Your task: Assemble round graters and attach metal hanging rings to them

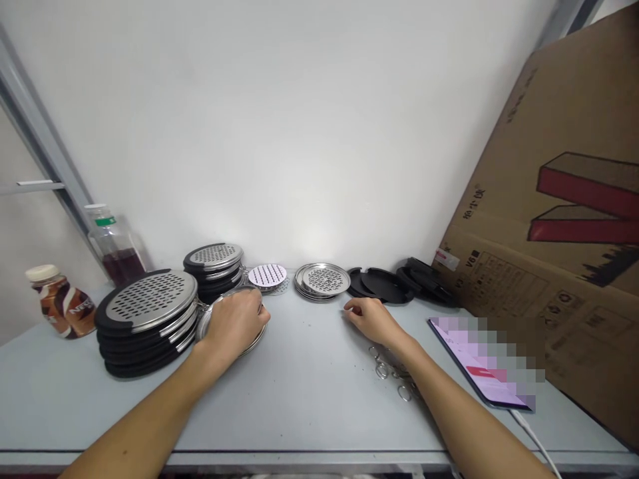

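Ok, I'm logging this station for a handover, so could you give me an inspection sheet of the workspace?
Surface: grey table, a few dark specks.
Job's things: large grater stack and smaller grater stack at left; metal discs near the wall; black rims right of those; small rings beside the right forearm.
Clutter: drink bottle, clear bottle with dark red liquid, phone.
Left hand: curled over other round metal pieces; grip unclear.
Right hand: fingers bent, nothing seen in it.
Cables: white cable at the phone.
Surroundings: white wall, cardboard box at right, metal frame at left.
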Available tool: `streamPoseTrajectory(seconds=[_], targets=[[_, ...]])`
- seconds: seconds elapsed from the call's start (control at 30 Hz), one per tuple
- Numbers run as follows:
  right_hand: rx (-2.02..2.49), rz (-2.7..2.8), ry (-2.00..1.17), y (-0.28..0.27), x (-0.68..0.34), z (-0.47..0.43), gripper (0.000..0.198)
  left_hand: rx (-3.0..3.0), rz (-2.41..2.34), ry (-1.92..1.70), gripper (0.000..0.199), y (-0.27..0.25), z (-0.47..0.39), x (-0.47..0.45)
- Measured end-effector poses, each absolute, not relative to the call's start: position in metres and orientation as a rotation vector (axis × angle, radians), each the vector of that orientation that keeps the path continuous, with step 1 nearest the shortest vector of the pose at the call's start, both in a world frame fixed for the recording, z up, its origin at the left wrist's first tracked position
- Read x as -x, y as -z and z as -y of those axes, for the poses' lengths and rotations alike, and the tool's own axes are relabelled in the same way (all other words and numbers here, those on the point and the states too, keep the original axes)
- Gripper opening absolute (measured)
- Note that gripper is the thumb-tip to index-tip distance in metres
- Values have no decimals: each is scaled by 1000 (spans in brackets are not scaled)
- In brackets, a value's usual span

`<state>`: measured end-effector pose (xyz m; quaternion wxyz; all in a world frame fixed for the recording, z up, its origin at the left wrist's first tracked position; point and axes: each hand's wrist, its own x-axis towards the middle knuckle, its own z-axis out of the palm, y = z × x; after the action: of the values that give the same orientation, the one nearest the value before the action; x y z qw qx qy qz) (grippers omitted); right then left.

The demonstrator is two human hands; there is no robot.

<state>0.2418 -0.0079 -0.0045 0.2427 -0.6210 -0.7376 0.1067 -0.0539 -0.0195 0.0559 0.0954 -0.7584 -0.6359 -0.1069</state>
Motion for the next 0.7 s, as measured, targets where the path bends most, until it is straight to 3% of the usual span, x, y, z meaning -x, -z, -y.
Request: streamPoseTrajectory(seconds=[0.1,0.3,0.5,0.7], targets=[[1694,2019,-279,5,-242,7,25,2332,1659,447,12,-52,32,41],[1614,1994,-321,4,-239,7,26,2700,776,500,5,-13,66,-1],[1410,1896,-757,1,-225,13,48,2847,607,470,5,14,73,-16],[1344,2007,-744,4,-218,17,24,3092,600,514,16,10,73,-16]])
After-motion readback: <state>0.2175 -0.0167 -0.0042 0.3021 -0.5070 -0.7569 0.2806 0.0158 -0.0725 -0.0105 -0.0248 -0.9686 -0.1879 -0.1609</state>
